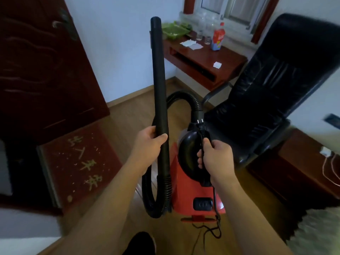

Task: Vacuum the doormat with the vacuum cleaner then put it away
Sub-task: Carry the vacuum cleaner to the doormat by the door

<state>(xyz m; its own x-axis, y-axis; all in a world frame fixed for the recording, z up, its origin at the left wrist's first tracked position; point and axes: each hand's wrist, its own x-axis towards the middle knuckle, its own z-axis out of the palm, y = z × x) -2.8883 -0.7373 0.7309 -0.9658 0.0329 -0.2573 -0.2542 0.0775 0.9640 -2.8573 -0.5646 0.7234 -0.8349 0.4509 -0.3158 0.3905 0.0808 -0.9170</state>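
A home room: wooden door, doormat, desk, leather chair.

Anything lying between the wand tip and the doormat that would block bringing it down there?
Nothing visible. The wand, held upright by the left hand, points at the ceiling; the doormat lies to its left before the door, with only bare wooden floor between. The chair stands on the other side.

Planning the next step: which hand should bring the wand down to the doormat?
Left. The left hand already grips the wand, and the doormat lies on its side. The right hand is busy holding the vacuum handle and cord.
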